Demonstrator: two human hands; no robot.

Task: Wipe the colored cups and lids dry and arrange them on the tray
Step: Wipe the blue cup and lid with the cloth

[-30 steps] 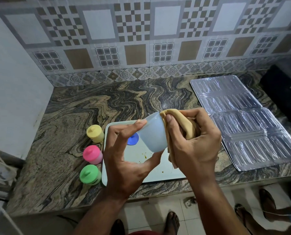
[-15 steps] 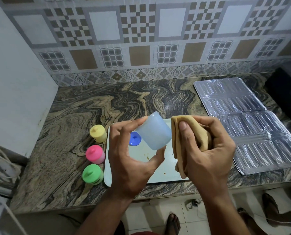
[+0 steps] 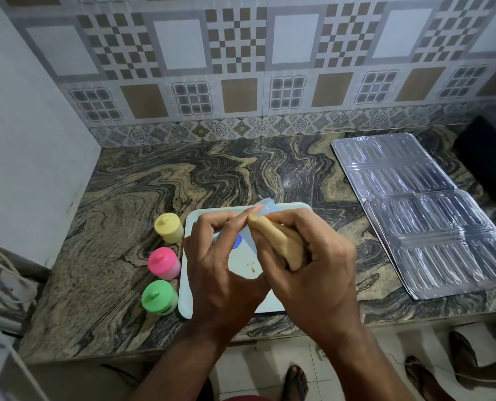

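The left hand [image 3: 220, 273] grips a pale blue cup [image 3: 265, 206], fingers curled round its side; only the cup's far end shows above the knuckles, so it seems to lie tilted, long axis running away from the person, though which end is the mouth cannot be told. The right hand [image 3: 313, 270] is clenched round a bunched tan cloth [image 3: 281, 244], whose tip presses against the cup just beside the left fingertips. Both hands are raised over the tray [image 3: 186, 293], a pale rectangle lying near the front edge of the marbled counter [image 3: 119, 256], and they hide most of its middle and right half.

Between the left fingers a patch of deep blue lid [image 3: 236, 241] shows on the tray's floor; small brownish specks lie on the bare tray nearby.

Just beside the tray's left edge three lidded cups stand upright in a row running front to back: a yellow cup [image 3: 168, 227] farthest back, a pink cup [image 3: 163, 262] in the middle, a green cup [image 3: 158, 296] nearest the front edge. So four cups in all, one held, three standing, and one loose lid.

Toward the counter's right end lies a ribbed clear plastic sheet [image 3: 432, 215], well apart from the tray. A patterned tile wall [image 3: 241, 68] backs the counter. Below the front edge, sandalled feet [image 3: 297, 380] stand on a pale floor.
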